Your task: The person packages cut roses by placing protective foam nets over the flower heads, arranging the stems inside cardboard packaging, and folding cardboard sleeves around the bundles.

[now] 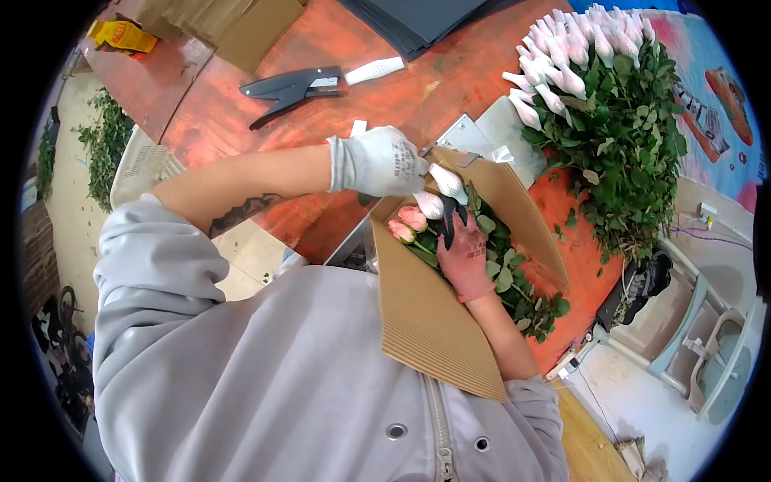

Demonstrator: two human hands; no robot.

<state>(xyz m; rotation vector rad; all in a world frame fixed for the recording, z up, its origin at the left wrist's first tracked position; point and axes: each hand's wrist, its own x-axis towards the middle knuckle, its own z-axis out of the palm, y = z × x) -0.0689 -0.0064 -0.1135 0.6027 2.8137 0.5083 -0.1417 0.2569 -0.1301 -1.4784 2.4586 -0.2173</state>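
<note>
My left hand (385,163), in a white printed glove, is closed beside the near top edge of a corrugated cardboard wrap (426,309). What its fingertips hold, if anything, is hidden. My right hand (466,253), in a red glove with black fingers, reaches into the wrap, its fingers closed around the base of a rose in white netting (448,183). Against that one sits another netted rose (429,206). Pink roses (412,218) without netting lie alongside, near the wrap's left side. Green leaves (514,277) spread under and past my right hand.
A large pile of netted roses (618,112) lies on the right of the red table (474,80). Beyond my left hand are a black stapler (293,88) and a white ribbed piece (374,71). Dark sheets (414,24) and a cardboard box (241,32) stand at the back.
</note>
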